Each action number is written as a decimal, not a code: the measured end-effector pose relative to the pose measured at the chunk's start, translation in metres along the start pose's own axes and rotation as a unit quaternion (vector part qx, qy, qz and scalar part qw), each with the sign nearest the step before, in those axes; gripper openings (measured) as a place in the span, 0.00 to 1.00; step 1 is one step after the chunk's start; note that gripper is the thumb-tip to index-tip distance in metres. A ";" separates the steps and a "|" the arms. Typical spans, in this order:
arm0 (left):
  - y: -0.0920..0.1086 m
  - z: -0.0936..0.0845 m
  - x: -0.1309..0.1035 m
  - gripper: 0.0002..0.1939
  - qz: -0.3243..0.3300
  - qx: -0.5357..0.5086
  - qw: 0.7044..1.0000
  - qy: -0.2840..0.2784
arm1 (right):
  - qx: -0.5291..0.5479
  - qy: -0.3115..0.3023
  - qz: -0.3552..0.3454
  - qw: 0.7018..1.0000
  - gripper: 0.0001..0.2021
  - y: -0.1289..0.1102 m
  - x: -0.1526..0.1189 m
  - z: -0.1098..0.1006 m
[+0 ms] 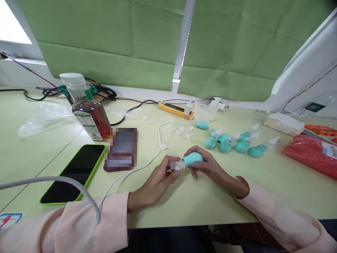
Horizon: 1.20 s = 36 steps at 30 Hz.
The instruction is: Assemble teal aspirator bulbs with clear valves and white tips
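My right hand (207, 163) is closed around a teal rubber squeeze bulb (193, 159), its mouth pointing left. My left hand (162, 177) pinches a clear plastic nozzle piece (174, 165) at that mouth. The two parts meet or nearly meet; I cannot tell how far one sits inside the other. Right of my hands stand several teal bulbs with clear pointed tips (225, 144). Behind them a bare teal bulb (202, 125) lies on its side. Small white plastic pieces (181, 131) are scattered beyond my hands.
At left stand a bottle of brown liquid (91, 114) and a green-edged phone (75, 174); a dark red phone (121, 149) lies beside them. A white cable (159, 137) runs from a yellow power strip (172, 109). A red plastic package (308, 154) and a tissue pack (283, 123) lie right.
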<state>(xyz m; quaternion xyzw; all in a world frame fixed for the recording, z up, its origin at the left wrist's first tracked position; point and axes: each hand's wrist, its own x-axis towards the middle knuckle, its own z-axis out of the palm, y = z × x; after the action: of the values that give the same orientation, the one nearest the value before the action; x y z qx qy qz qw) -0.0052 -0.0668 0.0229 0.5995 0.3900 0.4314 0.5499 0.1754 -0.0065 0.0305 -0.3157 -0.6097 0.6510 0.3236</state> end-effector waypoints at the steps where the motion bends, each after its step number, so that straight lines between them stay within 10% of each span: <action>1: 0.000 0.000 0.001 0.13 0.005 -0.007 1.000 0.007 | -0.017 -0.010 0.005 1.000 0.12 0.000 -0.001 -0.001; 11: 0.006 -0.009 0.003 0.12 0.075 0.302 0.950 0.034 | -0.025 -0.059 0.054 0.996 0.12 -0.003 -0.006 0.005; 25: 0.000 -0.012 0.010 0.13 0.056 0.197 0.976 0.067 | -0.319 -0.020 -0.042 0.947 0.13 -0.004 -0.024 0.014; 36: -0.002 -0.011 0.005 0.09 0.158 0.264 0.949 0.062 | 0.049 -0.167 0.075 0.982 0.14 -0.003 -0.005 -0.002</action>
<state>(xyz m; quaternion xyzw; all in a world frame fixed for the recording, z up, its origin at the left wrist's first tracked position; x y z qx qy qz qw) -0.0141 -0.0579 0.0212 0.7492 0.4233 0.4310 0.2715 0.1800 -0.0093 0.0331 -0.2309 -0.5971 0.7461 0.1827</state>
